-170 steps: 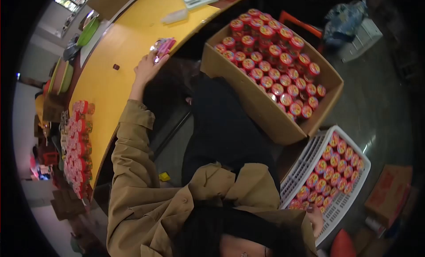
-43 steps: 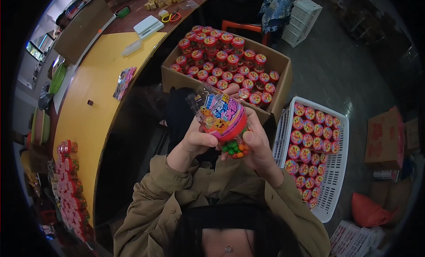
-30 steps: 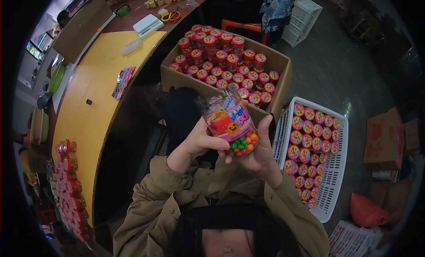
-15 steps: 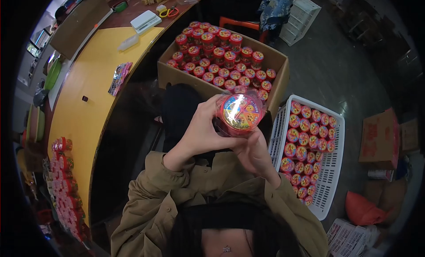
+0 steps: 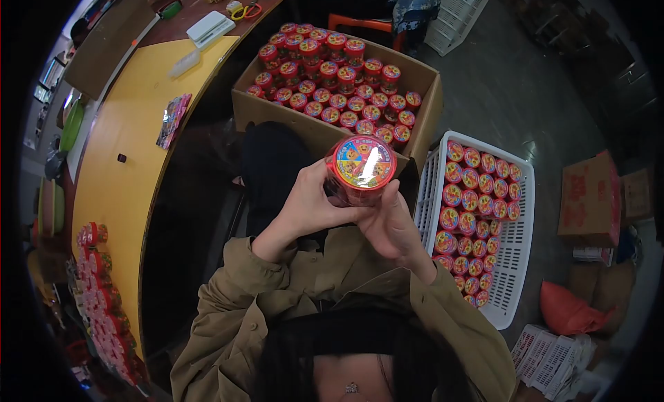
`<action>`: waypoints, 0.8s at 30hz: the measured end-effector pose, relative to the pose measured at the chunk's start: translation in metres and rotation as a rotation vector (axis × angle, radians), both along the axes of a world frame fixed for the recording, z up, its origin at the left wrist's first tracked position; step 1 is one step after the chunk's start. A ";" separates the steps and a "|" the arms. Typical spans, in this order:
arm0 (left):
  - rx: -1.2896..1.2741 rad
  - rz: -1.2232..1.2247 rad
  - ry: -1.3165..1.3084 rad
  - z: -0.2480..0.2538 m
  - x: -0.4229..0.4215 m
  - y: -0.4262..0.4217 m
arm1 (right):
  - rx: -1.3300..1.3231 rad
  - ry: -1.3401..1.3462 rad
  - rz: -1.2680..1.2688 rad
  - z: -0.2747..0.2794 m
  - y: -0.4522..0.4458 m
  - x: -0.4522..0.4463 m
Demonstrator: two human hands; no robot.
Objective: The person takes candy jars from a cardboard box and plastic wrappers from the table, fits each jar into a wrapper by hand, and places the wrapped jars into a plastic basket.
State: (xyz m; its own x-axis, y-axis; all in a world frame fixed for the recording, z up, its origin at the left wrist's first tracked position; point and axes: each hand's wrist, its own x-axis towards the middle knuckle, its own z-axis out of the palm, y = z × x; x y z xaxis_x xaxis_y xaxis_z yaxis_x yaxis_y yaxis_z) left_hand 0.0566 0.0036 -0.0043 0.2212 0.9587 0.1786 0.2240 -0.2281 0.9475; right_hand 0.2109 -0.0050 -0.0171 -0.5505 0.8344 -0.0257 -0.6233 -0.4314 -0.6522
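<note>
A candy jar (image 5: 362, 162) with a round, shiny printed lid faces up toward me, held in both hands in front of my chest. My left hand (image 5: 310, 205) wraps round its left side. On the lower right, my right hand (image 5: 397, 225) supports the jar, its thumb raised against the side. Just beyond is a cardboard box (image 5: 294, 118) filled with red-lidded jars. To the right, a white plastic basket (image 5: 515, 263) holds rows of similar jars. Flat printed wrappers (image 5: 172, 120) lie on the yellow table (image 5: 131, 115) at the left.
Wrapped jars (image 5: 104, 298) line the table's near left edge. A white scale (image 5: 209, 30), yellow-and-red scissors (image 5: 246, 12) and a small dark cap (image 5: 122, 158) rest further along. A red chair (image 5: 360, 21) stands behind the box; a carton (image 5: 590, 201) and red bag (image 5: 570, 308) are at right.
The jar has turned from lying tilted with its candies showing to having its lid toward me, and the loose printed film no longer stands up from it. The view has shifted slightly.
</note>
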 end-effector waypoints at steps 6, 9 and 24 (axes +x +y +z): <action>0.300 0.098 0.257 -0.005 0.013 0.001 | -0.139 0.040 -0.104 -0.011 -0.001 0.022; 0.250 0.022 0.201 -0.026 0.030 0.000 | -0.186 -0.024 -0.108 -0.015 -0.006 0.044; 0.024 0.060 0.387 -0.053 0.008 -0.003 | -0.536 -0.493 -1.231 -0.208 -0.057 0.338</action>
State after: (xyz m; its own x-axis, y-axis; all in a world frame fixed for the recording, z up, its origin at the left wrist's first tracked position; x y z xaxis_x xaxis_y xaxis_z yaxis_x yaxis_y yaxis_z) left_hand 0.0644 0.0001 -0.0575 0.2204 0.9685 0.1159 0.5771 -0.2252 0.7850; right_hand 0.5493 -0.0622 -0.2255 0.6618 0.5942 -0.4572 -0.5366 -0.0506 -0.8423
